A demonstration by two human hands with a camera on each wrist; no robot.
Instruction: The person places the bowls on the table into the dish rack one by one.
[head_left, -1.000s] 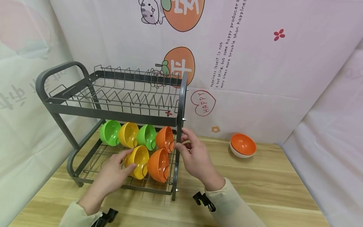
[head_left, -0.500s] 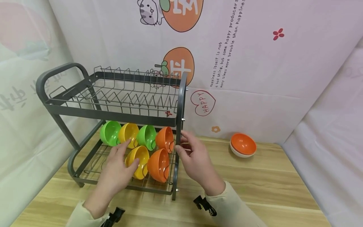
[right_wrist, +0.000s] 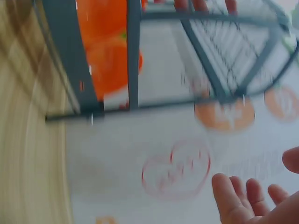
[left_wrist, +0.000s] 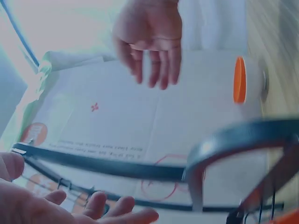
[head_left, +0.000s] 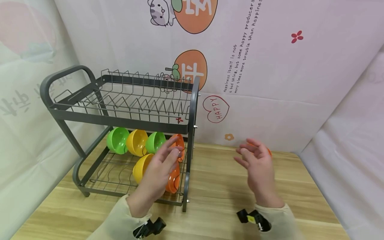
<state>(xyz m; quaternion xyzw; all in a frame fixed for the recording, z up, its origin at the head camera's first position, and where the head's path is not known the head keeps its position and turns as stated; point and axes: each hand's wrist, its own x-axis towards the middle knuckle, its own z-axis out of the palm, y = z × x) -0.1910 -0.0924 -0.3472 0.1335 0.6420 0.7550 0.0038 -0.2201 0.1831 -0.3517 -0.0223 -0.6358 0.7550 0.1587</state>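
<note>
My left hand [head_left: 157, 171] hangs in front of the dish rack [head_left: 120, 125] with loosely bent fingers and nothing in them. It covers parts of the front yellow bowl [head_left: 140, 169], the front orange bowl [head_left: 174, 181] and the orange bowl behind [head_left: 180, 141]. My right hand [head_left: 259, 166] is over the table's right side, fingers spread and slightly bent, holding nothing. Behind it, mostly hidden in the head view, is a stack whose orange bowl [left_wrist: 239, 80] sits inside a white bowl [left_wrist: 253, 84].
On the rack's lower tier, a green bowl [head_left: 117, 141], a yellow bowl [head_left: 137, 143] and another green bowl [head_left: 155, 141] lean in the back row. The upper tier [head_left: 135, 96] is a wire plate holder. Printed cloth [head_left: 270, 76] hangs behind the wooden table [head_left: 222, 190].
My right hand has left the rack's right side and moved right, in front of the stacked bowls. My left hand has shifted right from the yellow bowl across the front orange one.
</note>
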